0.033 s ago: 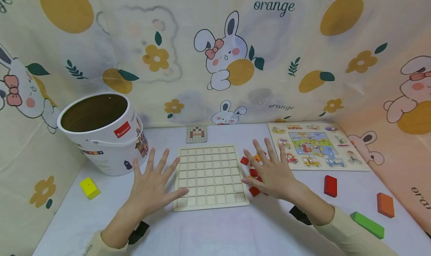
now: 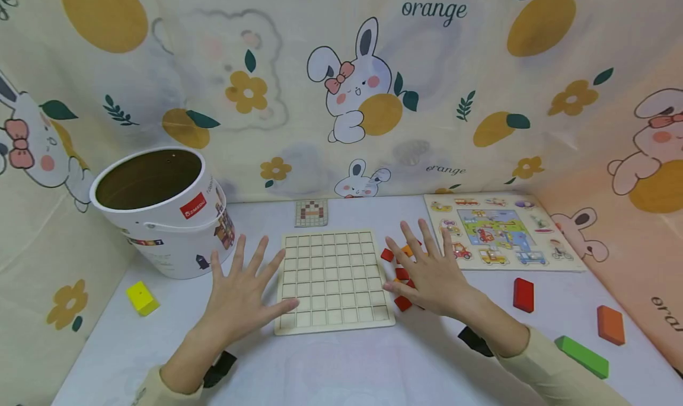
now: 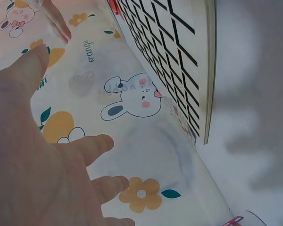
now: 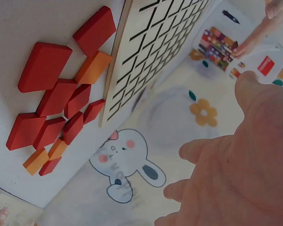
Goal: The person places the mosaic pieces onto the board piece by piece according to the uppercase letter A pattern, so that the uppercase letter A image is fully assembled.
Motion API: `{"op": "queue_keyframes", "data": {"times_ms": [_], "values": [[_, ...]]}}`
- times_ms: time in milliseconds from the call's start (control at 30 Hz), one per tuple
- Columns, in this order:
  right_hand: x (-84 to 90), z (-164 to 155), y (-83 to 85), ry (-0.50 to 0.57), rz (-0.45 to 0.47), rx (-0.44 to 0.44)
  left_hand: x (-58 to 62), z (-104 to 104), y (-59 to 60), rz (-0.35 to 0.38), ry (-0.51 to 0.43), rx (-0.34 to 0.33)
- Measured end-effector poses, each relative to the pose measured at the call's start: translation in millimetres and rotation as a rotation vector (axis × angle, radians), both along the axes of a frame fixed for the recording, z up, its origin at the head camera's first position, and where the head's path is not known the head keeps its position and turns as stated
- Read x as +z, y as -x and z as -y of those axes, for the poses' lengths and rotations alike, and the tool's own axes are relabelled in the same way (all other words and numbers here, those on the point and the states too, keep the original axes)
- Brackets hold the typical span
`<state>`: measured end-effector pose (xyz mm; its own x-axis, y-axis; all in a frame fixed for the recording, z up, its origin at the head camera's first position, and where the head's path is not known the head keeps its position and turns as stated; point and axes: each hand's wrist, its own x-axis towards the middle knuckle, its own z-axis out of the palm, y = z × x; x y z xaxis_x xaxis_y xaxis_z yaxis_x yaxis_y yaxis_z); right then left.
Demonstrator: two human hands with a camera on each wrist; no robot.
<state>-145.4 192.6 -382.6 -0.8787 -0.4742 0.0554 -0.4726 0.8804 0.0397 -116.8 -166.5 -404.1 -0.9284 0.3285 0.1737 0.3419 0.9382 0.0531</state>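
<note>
A wooden grid board [image 2: 336, 281] of square cells lies on the table between my hands, its cells bare. My left hand [image 2: 237, 299] hovers with fingers spread at the board's left edge, holding nothing. On the other side my right hand [image 2: 434, 275] is spread too, above a cluster of red and orange tiles [image 2: 402, 274]. In the right wrist view those red tiles [image 4: 45, 66] lie flat next to the board, apart from the fingers. A small card [image 2: 312, 213] with a coloured grid pattern sits behind the board.
A white bucket [image 2: 176, 240] stands at the back left, with a yellow block [image 2: 142, 298] before it. A picture puzzle board [image 2: 501, 231] lies at the back right. Red [image 2: 524, 294], orange [image 2: 610, 325] and green blocks [image 2: 581, 357] lie along the right side.
</note>
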Motion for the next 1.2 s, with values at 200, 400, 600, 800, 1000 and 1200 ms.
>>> {"op": "queue_keyframes", "data": {"times_ms": [200, 400, 600, 800, 1000, 1200], "values": [[-1.2, -3.4, 0.4, 0.033, 0.002, -0.004, -1.5, -0.2, 0.0, 0.002, 0.007, -0.009], [-5.4, -14.2, 5.0, 0.048, -0.003, -0.05, -5.3, 3.2, 0.8, 0.013, 0.002, -0.009], [-6.6, -33.6, 20.8, 0.121, 0.102, -0.099, -14.4, 9.5, 4.4, 0.025, -0.011, -0.038], [-10.1, -58.7, 63.3, 0.405, 0.265, -0.059, -24.4, 17.4, 13.7, 0.137, -0.147, -0.13], [-23.9, -66.6, 106.3, 0.582, 0.452, 0.032, -36.4, 24.5, 21.3, 0.298, -0.297, -0.232], [-34.9, -64.7, 126.5, 0.577, 0.531, 0.08, -43.3, 25.6, 25.1, 0.337, -0.345, -0.305]]}}
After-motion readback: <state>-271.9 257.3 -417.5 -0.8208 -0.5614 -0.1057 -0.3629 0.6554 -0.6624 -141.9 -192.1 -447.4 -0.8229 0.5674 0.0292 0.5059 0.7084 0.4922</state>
